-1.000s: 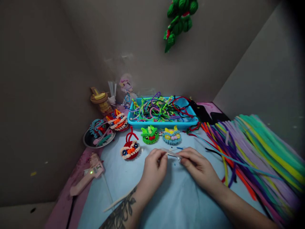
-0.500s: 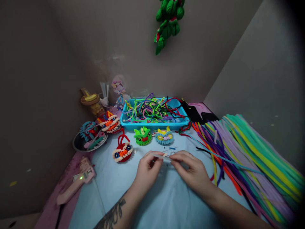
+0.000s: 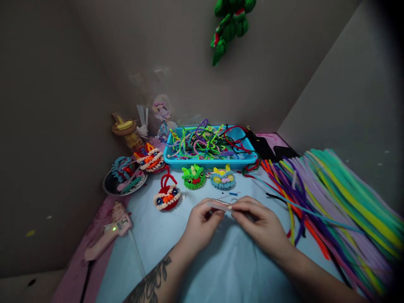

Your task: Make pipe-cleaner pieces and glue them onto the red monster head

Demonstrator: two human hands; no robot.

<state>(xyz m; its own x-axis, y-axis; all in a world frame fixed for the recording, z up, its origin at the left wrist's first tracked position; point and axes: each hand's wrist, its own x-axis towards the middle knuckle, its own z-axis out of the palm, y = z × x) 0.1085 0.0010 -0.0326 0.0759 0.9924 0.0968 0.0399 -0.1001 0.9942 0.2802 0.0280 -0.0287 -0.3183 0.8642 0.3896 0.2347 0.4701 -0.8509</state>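
My left hand (image 3: 203, 221) is closed, with thumb and forefinger pinching a narrow pale translucent strip (image 3: 219, 205). The strip's other end lies between the pinched fingertips of my right hand (image 3: 260, 223). A thin shiny line shows along its upper side, too small to name. Just beyond the fingers, a small blue piece (image 3: 233, 194) rests on the light blue cloth (image 3: 167, 252). Behind it sit a green pipe-cleaner animal head (image 3: 194, 177) and a blue one with yellow ears (image 3: 222, 178). A red head with a cream fringe (image 3: 167, 198) lies left of my hands.
A blue tray (image 3: 211, 161) of tangled pipe-cleaner scraps stands at the back. Long pipe cleaners (image 3: 341, 210) spread across the right side. At left are a glue gun (image 3: 109, 235) with a green light, a metal bowl (image 3: 109, 185) and a lidded cup (image 3: 126, 130).
The view has shifted slightly, so the scene sits farther right. My fingers have turned the pale strip a little; both hands stay close together, pinching.
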